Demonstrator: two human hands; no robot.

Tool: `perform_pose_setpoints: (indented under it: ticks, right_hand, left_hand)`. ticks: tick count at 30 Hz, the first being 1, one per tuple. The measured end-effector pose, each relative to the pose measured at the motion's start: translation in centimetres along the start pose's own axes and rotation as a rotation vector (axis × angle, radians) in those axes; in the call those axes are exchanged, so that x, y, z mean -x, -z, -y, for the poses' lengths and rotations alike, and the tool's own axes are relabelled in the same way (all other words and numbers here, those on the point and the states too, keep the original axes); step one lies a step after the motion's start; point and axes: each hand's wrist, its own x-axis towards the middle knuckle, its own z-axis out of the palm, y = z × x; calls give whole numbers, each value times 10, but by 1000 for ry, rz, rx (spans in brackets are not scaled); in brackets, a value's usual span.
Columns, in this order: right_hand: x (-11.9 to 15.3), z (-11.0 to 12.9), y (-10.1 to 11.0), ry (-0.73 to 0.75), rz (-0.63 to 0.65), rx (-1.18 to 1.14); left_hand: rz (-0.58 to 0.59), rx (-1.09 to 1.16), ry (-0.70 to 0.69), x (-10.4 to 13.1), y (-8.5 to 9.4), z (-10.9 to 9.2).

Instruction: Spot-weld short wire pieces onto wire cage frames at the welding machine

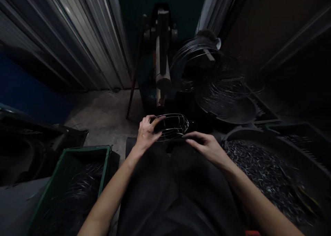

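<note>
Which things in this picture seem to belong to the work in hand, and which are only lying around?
In the work:
wire frame, held in the left hand, with the right hand at its edge;
probably the short metal pieces at right;
perhaps the machine straight ahead.

Apparently just lying about:
green crate at left;
wire loops at upper right.

left hand (148,131) grips a wire frame (172,129), right hand (207,146) at its near edge

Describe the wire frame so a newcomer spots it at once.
Find the dark cloth low in the centre. At its top edge, the left hand holds the wire frame. Unlike the wire coils beyond, its rings are joined by crosspieces.
</note>
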Motion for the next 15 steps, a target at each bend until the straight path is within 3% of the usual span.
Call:
perform_pose_setpoints:
  ticks: [3, 7, 11, 15]
  right_hand:
    - [-32, 7, -16, 206, -70, 282]
    - [-52, 2, -28, 510, -77, 811]
    - [-58, -1, -31, 722, -94, 905]
    - [-68, -3, -34, 776, -104, 880]
  left_hand:
    - [44, 10, -16, 0, 2, -3]
    - [39, 73, 22, 2, 7, 0]
    - [-4, 166, 39, 2, 10, 11]
    - [-30, 172, 37, -1, 10, 20]
